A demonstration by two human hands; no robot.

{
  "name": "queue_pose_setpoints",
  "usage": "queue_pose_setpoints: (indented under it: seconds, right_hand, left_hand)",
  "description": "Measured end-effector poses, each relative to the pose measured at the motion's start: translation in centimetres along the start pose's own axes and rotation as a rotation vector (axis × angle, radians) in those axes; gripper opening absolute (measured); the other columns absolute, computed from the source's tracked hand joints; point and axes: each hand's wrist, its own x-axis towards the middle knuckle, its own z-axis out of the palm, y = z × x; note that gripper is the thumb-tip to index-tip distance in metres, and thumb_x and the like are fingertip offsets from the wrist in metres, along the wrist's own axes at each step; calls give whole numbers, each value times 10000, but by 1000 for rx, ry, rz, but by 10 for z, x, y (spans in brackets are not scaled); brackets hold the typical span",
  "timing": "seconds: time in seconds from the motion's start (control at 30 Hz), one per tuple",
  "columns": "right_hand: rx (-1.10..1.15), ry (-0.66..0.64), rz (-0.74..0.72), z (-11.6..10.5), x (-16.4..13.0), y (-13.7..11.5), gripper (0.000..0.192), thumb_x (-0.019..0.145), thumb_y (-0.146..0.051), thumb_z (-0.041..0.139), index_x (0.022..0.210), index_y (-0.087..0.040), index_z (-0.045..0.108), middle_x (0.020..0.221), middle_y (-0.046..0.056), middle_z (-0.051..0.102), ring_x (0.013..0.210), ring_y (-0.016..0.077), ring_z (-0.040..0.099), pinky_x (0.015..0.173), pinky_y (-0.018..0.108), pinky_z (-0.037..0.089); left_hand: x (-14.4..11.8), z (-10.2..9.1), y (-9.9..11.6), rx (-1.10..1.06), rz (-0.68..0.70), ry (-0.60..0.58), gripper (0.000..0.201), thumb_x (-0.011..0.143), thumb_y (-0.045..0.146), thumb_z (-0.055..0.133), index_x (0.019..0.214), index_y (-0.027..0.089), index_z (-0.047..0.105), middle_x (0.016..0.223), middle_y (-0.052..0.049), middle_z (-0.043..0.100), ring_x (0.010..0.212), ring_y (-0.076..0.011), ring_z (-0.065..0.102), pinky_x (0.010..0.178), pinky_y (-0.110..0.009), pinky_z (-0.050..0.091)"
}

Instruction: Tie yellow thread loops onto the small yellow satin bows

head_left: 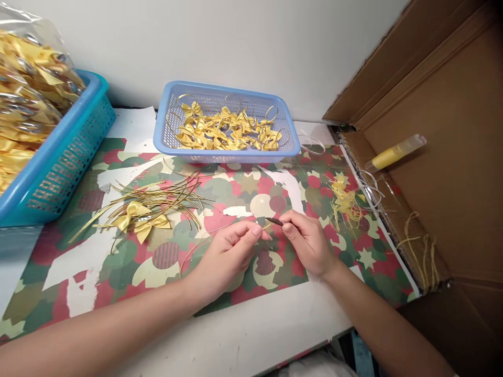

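My left hand (230, 251) and my right hand (308, 242) meet over the patterned paper mat (98, 267) at the table's middle. Both pinch a thin gold cord (220, 229); a loop of it curves down beside my left wrist. A small dark tip (274, 221) sticks out from my right fingers toward the left hand. To the left lie two yellow ribbon bows (140, 220) on a heap of gold cords (157, 196).
A light blue basket (226, 154) with several yellow bows and gold loops stands at the back. A teal basket (58, 162) holding a plastic bag of bows sits far left. Yellow scraps (343, 201) lie right. A cardboard wall (451, 131) bears a yellow tube (395, 153).
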Motion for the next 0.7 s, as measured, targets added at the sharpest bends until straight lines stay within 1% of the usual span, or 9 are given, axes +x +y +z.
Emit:
queue_pose_setpoints:
  seconds: [0.1, 0.2, 0.27, 0.37, 0.4, 0.47, 0.57, 0.63, 0.7]
  right_hand:
    - [-62, 33, 50, -1, 1, 5, 355, 1007, -459, 388, 805, -204, 530, 620, -20, 508, 568, 123, 462, 545, 250, 351]
    - [-237, 125, 69, -2, 3, 14, 273, 990, -442, 443, 996, -203, 574, 845, 43, 669, 774, 183, 604, 699, 301, 431]
    - [-393, 159, 62, -3, 4, 18, 243, 970, -428, 495, 1021, -206, 580, 945, 66, 691, 873, 222, 613, 782, 347, 427]
    - [-594, 136, 57, -2, 5, 22, 198, 935, -402, 572, 954, -209, 606, 959, 67, 677, 895, 245, 571, 808, 378, 406]
    - [-636, 129, 50, -2, 6, 23, 186, 921, -393, 597, 944, -209, 617, 981, 71, 667, 906, 251, 557, 813, 385, 404]
    - [-687, 140, 30, -1, 6, 24, 161, 892, -363, 643, 937, -209, 643, 1033, 82, 645, 938, 266, 537, 831, 406, 407]
    - [-662, 200, -6, 1, 7, 21, 146, 852, -311, 681, 956, -210, 670, 1097, 105, 620, 1008, 295, 521, 876, 451, 418]
    - [-516, 241, -27, 1, 5, 14, 133, 840, -282, 671, 948, -203, 666, 1075, 110, 622, 1013, 285, 536, 889, 454, 439]
    - [-218, 184, 45, 2, 1, 4, 106, 849, -289, 639, 895, -194, 638, 944, 87, 635, 883, 227, 589, 792, 388, 492]
  left_hand:
    - [0, -1, -1, -2, 0, -9, 451, 789, 608, 678, 803, 163, 612, 446, 111, 225, 429, -55, 146, 406, -193, 122]
    - [1, -1, -2, 3, 2, -8, 441, 795, 605, 673, 806, 167, 618, 449, 113, 221, 431, -59, 141, 405, -195, 120]
    - [1, -1, -1, 29, 23, 1, 435, 805, 600, 663, 793, 166, 625, 461, 107, 241, 434, -61, 159, 408, -192, 142]
    - [-5, 1, 3, 178, 89, -44, 386, 883, 530, 596, 779, 163, 655, 542, 36, 459, 475, -79, 347, 456, -199, 285]
    - [-9, 2, 4, 268, 127, -94, 363, 916, 485, 563, 785, 164, 672, 596, 0, 543, 510, -94, 422, 486, -211, 331]
    - [-18, 4, 8, 474, 224, -265, 328, 964, 377, 498, 825, 166, 707, 705, -63, 663, 576, -132, 540, 541, -241, 396]
    - [-35, 10, 11, 741, 392, -593, 291, 982, 240, 457, 904, 162, 727, 733, -94, 721, 629, -173, 639, 600, -265, 454]
    - [-43, 14, 9, 898, 543, -730, 253, 974, 177, 466, 926, 165, 714, 714, -83, 720, 660, -181, 663, 619, -267, 465]
    - [-48, 17, 2, 1026, 756, -774, 219, 963, 141, 485, 875, 171, 683, 651, -45, 682, 606, -166, 626, 567, -277, 440]
